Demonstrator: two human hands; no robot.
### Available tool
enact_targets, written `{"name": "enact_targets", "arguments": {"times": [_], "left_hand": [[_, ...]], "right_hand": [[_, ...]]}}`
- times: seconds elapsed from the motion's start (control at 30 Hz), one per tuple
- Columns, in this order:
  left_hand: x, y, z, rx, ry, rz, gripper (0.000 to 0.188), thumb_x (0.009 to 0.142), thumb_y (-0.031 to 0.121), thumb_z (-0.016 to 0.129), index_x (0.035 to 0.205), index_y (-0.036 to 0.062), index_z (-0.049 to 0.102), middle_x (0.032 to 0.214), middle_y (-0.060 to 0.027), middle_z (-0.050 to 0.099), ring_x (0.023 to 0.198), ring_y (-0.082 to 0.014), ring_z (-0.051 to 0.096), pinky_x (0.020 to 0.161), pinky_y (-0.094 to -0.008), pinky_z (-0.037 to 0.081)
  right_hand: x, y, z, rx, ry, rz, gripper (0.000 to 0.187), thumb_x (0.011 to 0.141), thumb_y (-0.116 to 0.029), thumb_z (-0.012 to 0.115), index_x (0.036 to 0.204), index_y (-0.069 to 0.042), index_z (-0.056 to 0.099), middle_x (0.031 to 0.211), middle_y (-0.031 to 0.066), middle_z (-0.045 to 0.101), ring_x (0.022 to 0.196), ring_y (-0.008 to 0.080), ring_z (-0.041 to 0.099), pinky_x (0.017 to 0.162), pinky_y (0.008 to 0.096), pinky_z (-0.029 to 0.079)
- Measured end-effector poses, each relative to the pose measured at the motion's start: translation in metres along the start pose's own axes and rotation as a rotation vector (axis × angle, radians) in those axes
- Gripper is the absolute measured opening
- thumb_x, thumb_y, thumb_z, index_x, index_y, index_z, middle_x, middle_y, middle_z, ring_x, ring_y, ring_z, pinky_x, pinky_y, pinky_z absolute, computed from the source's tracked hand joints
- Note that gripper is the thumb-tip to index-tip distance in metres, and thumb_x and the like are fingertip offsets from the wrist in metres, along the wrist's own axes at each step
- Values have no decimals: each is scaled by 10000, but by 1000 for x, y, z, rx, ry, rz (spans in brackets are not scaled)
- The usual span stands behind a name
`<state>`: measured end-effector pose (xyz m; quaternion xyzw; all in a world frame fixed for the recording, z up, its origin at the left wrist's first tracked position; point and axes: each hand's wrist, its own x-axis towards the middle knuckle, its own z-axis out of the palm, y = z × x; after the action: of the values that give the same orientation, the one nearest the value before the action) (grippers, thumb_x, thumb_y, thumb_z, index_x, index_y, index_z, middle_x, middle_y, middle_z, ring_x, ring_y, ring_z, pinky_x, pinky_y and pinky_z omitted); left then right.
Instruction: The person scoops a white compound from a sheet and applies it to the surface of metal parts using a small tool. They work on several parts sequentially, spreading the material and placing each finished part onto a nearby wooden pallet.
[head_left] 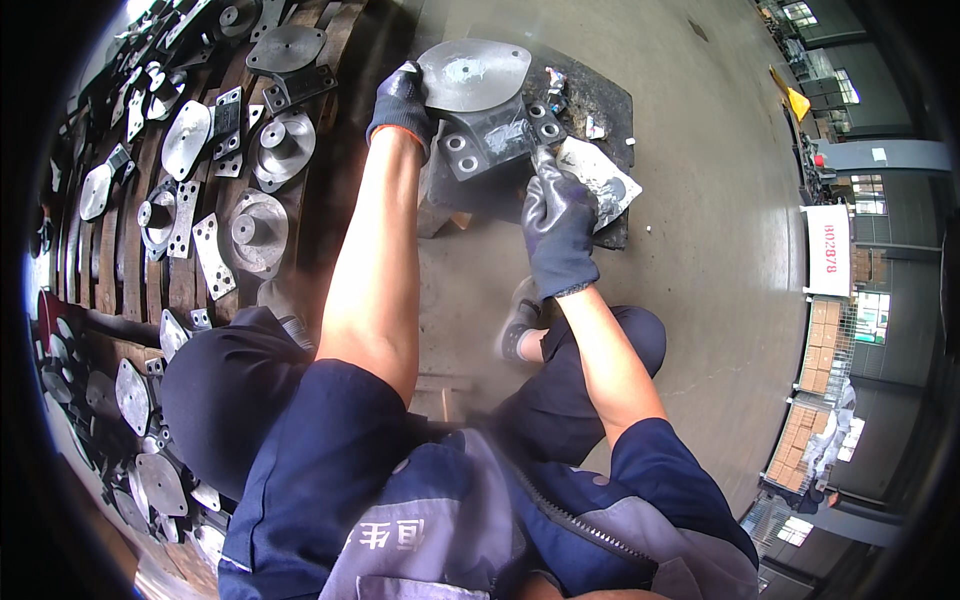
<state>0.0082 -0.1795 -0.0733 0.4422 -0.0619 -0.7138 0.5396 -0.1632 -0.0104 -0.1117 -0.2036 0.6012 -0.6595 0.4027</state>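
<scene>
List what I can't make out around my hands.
Head view:
Whatever the right hand in dark-grey glove may hold: hidden by its fingers.
Top of black metal bracket: hidden by grey oval metal plate.
Part of smudged white sheet: covered by that hand.
Part of navy-and-grey jacket: cut off by bottom edge.

A navy short-sleeved work jacket with grey panels, a dark zip and white lettering — plus dark trousers, grey shoes and dark gloves, glossy-coated — orange edging at the left cuff.
</scene>
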Motion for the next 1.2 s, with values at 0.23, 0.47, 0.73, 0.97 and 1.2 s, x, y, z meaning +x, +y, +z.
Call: {"name": "enact_targets", "arguments": {"times": [0.23, 0.47, 0.73, 0.97, 1.2], "left_hand": [[5, -2, -3, -1, -25, 22, 279, 965, 286, 563, 1039, 45, 681, 932, -99, 688, 847, -242, 640, 790, -376, 524], [0, 3, -8, 122, -8, 62, 388, 999, 388, 561, 1131, 40, 671, 1042, -129, 706, 855, -271, 657, 660, -415, 506], [21, -6, -13, 44, -27, 11, 376, 996, 376, 556, 1149, 51, 666, 1060, -130, 711, 878, -274, 661, 678, -429, 510], [20, -7, -10, 32, -45, 7, 379, 994, 376, 555, 1158, 52, 661, 1081, -134, 708, 881, -277, 661, 674, -430, 507], [-1, 2, 1, 88, 56, -2, 249, 916, 296, 613, 944, 58, 682, 840, -77, 644, 749, -229, 580, 717, -389, 490]], "right_hand": [[-13, -15, 9, -382, -109, -121, 158, 954, -171, 568, 956, -39, 655, 828, 34, 587, 707, 178, 562, 679, 283, 474], [-15, -12, 15, -112, 22, 82, 180, 960, -206, 574, 1015, -48, 640, 830, 49, 645, 695, 159, 626, 590, 263, 485], [-27, -30, 17, -567, -133, -1, 268, 965, -279, 569, 1086, -45, 623, 906, 73, 667, 757, 168, 643, 594, 292, 508], [-31, -18, 23, -11, 42, 159, 321, 950, -311, 588, 1123, -43, 617, 944, 76, 656, 778, 181, 643, 622, 306, 512], [-34, -25, 19, -191, -127, 40, 255, 903, -230, 636, 1085, -52, 636, 907, 89, 650, 754, 198, 637, 622, 317, 500]]}}
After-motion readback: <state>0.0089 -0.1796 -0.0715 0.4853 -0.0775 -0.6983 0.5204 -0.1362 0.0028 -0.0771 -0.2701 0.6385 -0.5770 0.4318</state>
